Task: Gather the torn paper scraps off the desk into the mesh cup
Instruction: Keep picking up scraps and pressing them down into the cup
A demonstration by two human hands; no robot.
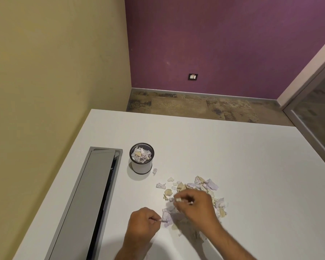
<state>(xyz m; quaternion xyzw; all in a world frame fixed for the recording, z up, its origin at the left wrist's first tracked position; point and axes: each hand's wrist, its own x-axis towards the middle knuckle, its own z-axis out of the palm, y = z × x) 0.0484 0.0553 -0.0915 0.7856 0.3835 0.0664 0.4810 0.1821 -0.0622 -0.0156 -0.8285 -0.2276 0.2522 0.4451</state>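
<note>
Both hands are picking up: the left hand fingers pinch a scrap, the right hand fingers pinch scraps too, and next they likely go into the cup beyond the fingers.

right hand: blurred | paper scraps: partly hidden beneath | forearms: cut off

Two bare forearms are seen reaching in from the lower edge, both hands held low and knuckles up. The left hand is curled, its thumb and forefinger pinched together at the tip on a small pale scrap. The right hand is held just beyond and to the right of it, fingers bent downward and blurred, with small pale bits seen at the fingertips; its grip cannot be made out.
</note>
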